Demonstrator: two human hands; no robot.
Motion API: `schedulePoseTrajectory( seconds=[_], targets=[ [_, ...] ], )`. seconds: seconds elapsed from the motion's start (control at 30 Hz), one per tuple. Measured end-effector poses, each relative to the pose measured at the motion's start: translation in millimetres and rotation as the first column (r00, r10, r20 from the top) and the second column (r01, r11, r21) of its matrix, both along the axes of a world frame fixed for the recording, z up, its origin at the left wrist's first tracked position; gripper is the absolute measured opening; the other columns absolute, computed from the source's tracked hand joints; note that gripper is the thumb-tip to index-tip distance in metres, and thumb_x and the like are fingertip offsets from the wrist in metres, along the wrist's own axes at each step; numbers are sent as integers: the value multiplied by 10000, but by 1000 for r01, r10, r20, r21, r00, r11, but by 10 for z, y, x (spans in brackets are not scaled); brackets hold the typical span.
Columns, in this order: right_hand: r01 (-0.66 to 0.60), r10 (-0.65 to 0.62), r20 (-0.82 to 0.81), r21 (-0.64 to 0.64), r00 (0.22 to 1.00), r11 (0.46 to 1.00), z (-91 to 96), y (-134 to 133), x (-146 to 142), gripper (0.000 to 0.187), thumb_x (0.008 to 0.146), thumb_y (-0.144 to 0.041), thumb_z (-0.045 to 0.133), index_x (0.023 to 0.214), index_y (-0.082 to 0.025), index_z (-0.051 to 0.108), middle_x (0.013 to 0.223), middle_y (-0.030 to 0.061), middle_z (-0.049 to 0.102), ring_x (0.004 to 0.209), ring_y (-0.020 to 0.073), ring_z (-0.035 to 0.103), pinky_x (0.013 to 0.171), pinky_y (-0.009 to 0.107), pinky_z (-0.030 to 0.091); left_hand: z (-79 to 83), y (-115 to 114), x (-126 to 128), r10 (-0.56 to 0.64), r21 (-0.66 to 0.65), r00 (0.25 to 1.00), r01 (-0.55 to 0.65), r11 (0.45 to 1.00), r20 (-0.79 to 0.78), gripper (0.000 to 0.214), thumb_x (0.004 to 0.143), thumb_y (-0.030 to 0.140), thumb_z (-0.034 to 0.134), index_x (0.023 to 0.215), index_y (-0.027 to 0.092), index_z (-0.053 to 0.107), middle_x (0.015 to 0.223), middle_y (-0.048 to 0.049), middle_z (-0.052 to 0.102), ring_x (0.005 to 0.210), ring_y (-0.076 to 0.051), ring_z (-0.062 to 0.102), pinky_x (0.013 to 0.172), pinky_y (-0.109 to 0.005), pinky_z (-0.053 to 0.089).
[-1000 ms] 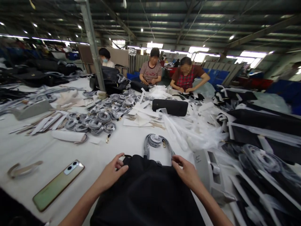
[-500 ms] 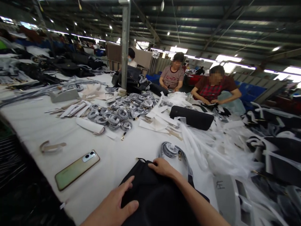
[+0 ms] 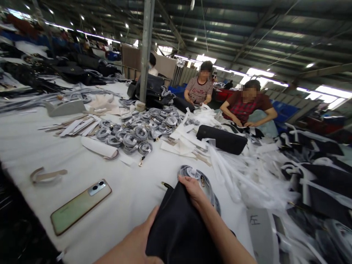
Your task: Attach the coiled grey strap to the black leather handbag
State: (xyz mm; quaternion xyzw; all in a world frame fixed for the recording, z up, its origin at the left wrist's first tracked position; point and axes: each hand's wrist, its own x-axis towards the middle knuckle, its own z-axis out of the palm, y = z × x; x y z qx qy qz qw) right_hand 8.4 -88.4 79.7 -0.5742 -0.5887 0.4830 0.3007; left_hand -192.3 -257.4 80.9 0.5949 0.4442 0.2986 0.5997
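Note:
A black bag [image 3: 178, 220] stands tilted up from the table right in front of me, with a small dark strap end or tab [image 3: 167, 185] showing at its upper left. My right hand [image 3: 192, 189] pinches the bag's top edge, fingers pressed together. At the left side, my left hand [image 3: 140, 234] grips the bag; its fingers go behind the bag and the thumb lies low in front. A coiled grey wrapped strap with a gold clasp [image 3: 189, 171] lies just beyond my right hand.
A phone [image 3: 81, 207] and a curved beige strip [image 3: 49, 176] lie on the white table [image 3: 132, 190] at left. Several coiled straps [image 3: 132, 139] fill the middle. Plastic wrap [image 3: 255, 183] and a grey tape dispenser [image 3: 261, 234] are at right. Two co-workers [image 3: 199, 91] work opposite; a metal post [image 3: 144, 55] rises mid-table.
The bag has gone from lying flatter to tilted up. My left hand has closed on its side, and my right hand now pinches the raised edge. The view has shifted slightly.

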Motion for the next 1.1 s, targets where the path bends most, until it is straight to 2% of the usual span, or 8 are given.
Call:
schedulePoseTrajectory(
  seconds=[0.1, 0.23, 0.33, 0.47, 0.6, 0.77, 0.9, 1.1],
  targets=[
    [33, -34, 27, 57, 999, 998, 1, -10, -35, 455, 685, -639, 586, 547, -241, 415, 451, -42, 415, 416, 117, 348, 440, 276, 286, 121, 191, 87, 20, -30, 998, -22, 999, -62, 1143, 700, 479, 668, 1466, 185, -128, 1331, -131, 532, 1137, -285, 568, 986, -396, 423],
    [63, -83, 100, 188, 991, 980, 30, -68, -38, 435, 692, -580, 606, 503, -220, 452, 447, -47, 391, 458, 121, 371, 474, 272, 291, 126, 464, 344, 129, 156, 981, -106, 982, -145, 1026, 708, 365, 620, 1486, 180, -22, 1395, -134, 469, 1240, -293, 482, 1029, -389, 368],
    [75, -115, 136, 271, 984, 960, 101, -176, 61, 379, 680, -516, 648, 511, -205, 512, 501, -25, 486, 544, 153, 478, 553, 289, 369, -94, 602, 488, 123, 211, 971, -79, 974, -205, 1011, 633, 205, 589, 1489, 172, 51, 1302, -133, 565, 1167, -298, 549, 963, -372, 416],
    [138, -180, 110, 315, 978, 939, 284, -539, 521, 320, 700, -464, 647, 891, -207, 636, 729, 16, 647, 731, 204, 601, 691, 325, 458, -451, 685, 502, 145, 190, 953, -95, 977, -266, 934, 631, 194, 557, 1468, 156, 143, 1123, -115, 674, 1021, -291, 636, 885, -355, 453],
    [409, -408, -48, 191, 912, 892, 457, -1203, 1347, 485, 755, -551, 585, 1101, -215, 538, 918, 76, 664, 896, 239, 630, 724, 351, 492, -566, 679, 441, 218, 251, 923, -140, 958, -317, 824, 663, 260, 571, 1418, 174, 253, 1204, -120, 630, 1088, -292, 604, 940, -369, 430],
    [690, -714, -226, -188, 663, 699, 418, -2155, 2143, 360, 798, -513, 565, 1017, -243, 472, 969, 110, 642, 928, 215, 647, 769, 356, 513, -586, 717, 399, 207, 285, 897, -96, 954, -390, 851, 747, 401, 528, 1451, 114, 144, 1363, -193, 482, 1190, -335, 527, 996, -433, 390],
    [650, -705, -168, -289, 689, 703, 211, -2475, 2199, 388, 799, -557, 540, 961, -206, 505, 858, 114, 653, 809, 227, 668, 709, 385, 525, -679, 773, 369, 210, 282, 893, -98, 954, -398, 814, 793, 485, 474, 1446, 114, 161, 1340, -197, 501, 1174, -323, 542, 989, -426, 403],
    [589, -619, -71, -239, 782, 772, 16, -2339, 1975, 374, 722, -523, 670, 826, -179, 566, 645, 31, 615, 613, 170, 621, 599, 308, 484, -618, 797, 319, 217, 398, 809, 22, 917, -546, 817, 821, 545, 405, 1452, 92, 152, 1163, -188, 620, 1035, -333, 622, 924, -428, 441]
  ],
)
